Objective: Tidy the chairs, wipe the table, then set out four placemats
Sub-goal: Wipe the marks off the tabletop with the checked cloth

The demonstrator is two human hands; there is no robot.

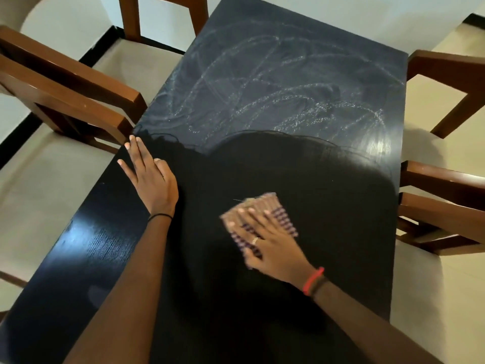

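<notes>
Two hands: both lie flat on the tabletop, neither curled round anything.
Right hand (273,248): palm down, fingers straight and fanned apart, pressing on the cloth; it pinches nothing.
Cloth (265,207): a folded, roughly rectangular pad, brownish with rows of small purple checks. It is blurred, lies under the right fingers, and sits near the middle of the table's near half.
Ring (254,240): a pale band on one right finger.
Red band (313,281): a cord round the right wrist, beside a darker strap.
Left hand (151,177): flat on bare wood by the table's left edge, fingers straight and close together, thumb set apart.
Black band (160,216): a thin loop round the left wrist.
Table (367,232): long and rectangular, black with a fine wood grain that catches the light at the near left.
Streaks (262,101): pale, looping, speckled smears across the far half; the near half is plain dark.
Left chair (65,82): squared brown wooden rails touching the table's left edge, with a pale cushioned seat.
Right chair (446,185): the same wood and cushion, close against the right edge.
Far chair (162,14): wooden uprights at the far left corner.
Floor (467,38): smooth and pale.
</notes>
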